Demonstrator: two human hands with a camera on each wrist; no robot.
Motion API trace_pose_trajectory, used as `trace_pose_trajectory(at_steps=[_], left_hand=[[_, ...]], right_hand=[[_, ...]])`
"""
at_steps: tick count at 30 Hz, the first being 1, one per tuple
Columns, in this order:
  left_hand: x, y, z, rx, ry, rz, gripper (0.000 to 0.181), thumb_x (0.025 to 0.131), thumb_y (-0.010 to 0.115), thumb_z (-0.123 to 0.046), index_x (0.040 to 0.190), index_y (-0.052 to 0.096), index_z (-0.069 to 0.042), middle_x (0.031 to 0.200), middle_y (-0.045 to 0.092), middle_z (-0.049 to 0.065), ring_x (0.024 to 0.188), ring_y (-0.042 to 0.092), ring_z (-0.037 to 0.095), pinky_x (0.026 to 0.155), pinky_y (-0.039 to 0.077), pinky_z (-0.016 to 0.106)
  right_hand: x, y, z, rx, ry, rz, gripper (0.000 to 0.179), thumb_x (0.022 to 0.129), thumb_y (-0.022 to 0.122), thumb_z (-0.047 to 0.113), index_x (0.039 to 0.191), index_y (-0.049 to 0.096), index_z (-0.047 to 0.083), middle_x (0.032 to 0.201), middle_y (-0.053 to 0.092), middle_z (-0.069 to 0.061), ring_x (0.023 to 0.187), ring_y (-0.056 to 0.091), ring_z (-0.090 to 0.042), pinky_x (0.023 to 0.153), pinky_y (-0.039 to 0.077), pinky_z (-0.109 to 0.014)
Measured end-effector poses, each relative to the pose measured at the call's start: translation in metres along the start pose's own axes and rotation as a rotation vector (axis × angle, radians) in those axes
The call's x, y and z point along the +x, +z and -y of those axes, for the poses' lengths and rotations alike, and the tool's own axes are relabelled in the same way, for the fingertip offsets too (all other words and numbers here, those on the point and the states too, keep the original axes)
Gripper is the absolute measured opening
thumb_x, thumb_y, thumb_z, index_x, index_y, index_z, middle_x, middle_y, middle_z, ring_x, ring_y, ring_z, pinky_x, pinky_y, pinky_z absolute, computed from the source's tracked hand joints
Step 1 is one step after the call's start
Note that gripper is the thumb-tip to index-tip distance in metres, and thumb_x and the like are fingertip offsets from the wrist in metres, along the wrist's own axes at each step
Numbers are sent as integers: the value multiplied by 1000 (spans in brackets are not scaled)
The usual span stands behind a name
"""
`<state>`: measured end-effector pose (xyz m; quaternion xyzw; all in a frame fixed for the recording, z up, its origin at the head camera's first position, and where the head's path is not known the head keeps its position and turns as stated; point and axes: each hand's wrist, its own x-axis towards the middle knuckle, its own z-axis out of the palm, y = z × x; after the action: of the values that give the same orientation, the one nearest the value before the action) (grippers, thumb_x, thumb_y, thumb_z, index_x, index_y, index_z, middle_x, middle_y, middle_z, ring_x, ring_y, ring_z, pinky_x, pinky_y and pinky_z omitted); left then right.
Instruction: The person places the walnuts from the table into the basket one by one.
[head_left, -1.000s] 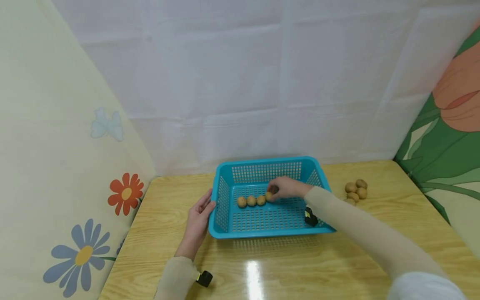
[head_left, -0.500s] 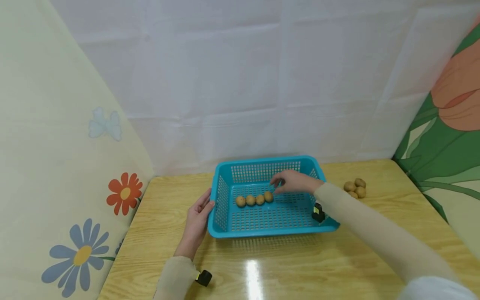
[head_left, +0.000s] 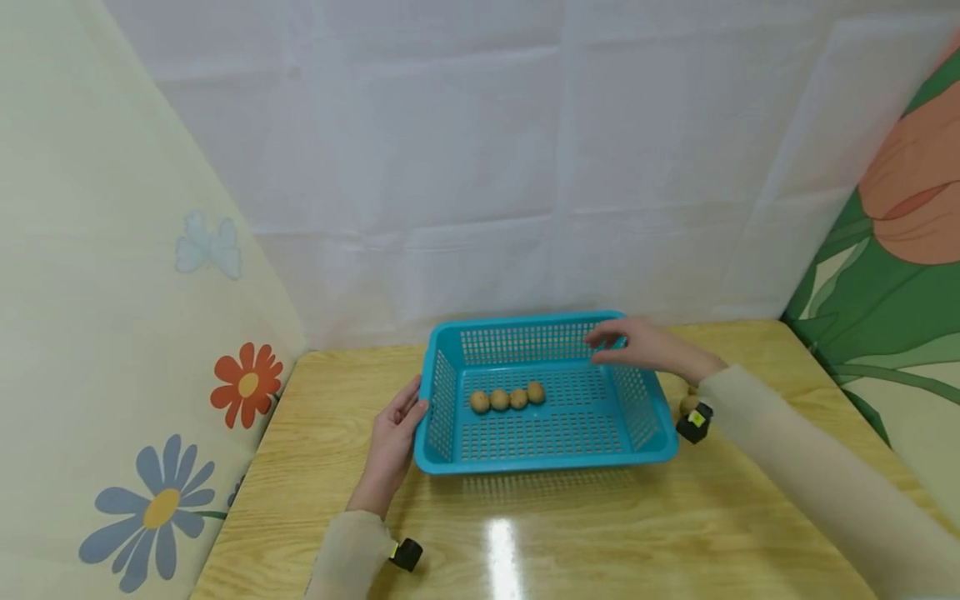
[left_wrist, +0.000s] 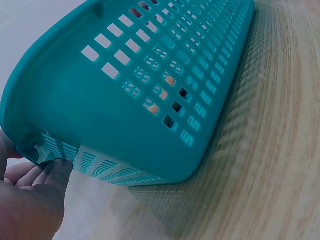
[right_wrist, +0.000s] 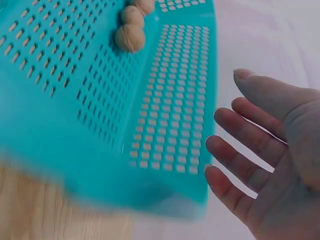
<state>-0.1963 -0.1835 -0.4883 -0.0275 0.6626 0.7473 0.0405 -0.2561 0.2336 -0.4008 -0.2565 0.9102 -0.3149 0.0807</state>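
Note:
A blue plastic basket (head_left: 540,465) with slotted walls stands on the table. My left hand (head_left: 393,437) grips its left rim; in the left wrist view that hand (left_wrist: 35,195) has its fingers curled under the basket's lip. Inside, several small brown balls that look like walnuts (head_left: 499,400) lie side by side in a row, left of the middle. My right hand (head_left: 637,343) is over the basket's back right corner, holding nothing. Seen from the right wrist, this hand (right_wrist: 265,145) has parted, slightly bent fingers near the basket's rim.
On the wood-grain table (head_left: 570,533), right of the basket, more brown balls (head_left: 688,404) are mostly hidden behind my right forearm and wrist. A white cloth (head_left: 420,167) hangs behind the table. Flower-patterned cloths hang at both sides.
My right hand has let go of the last ball in the row, then lifted and moved right toward the basket's back corner. The left hand keeps its grip on the rim.

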Motion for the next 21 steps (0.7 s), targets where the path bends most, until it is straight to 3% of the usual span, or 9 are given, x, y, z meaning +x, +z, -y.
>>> trace_pose_trajectory(at_steps=[9, 15, 21], left_hand=[[-1, 0, 1, 19, 17, -1, 54, 109, 55, -10, 160, 40, -6, 162, 44, 15, 149, 42, 27, 104, 50, 20], [0, -1, 2, 25, 25, -7, 54, 108, 56, -12, 160, 40, -5, 161, 44, 16, 149, 41, 30, 103, 50, 20], [0, 0, 1, 16, 15, -2, 54, 109, 55, -10, 160, 40, -7, 162, 44, 14, 149, 42, 26, 106, 49, 22]], right_hand=[[-51, -25, -26, -27, 64, -114, 35, 102, 70, 23, 130, 69, 3, 129, 70, -14, 111, 65, -29, 91, 55, -48], [-75, -32, -45, -67, 111, -143, 34, 103, 67, 21, 130, 68, 1, 128, 69, -18, 111, 65, -33, 90, 54, -50], [-95, -36, -75, -51, 148, -161, 34, 105, 64, 19, 133, 67, 0, 129, 68, -20, 110, 64, -32, 85, 56, -38]])
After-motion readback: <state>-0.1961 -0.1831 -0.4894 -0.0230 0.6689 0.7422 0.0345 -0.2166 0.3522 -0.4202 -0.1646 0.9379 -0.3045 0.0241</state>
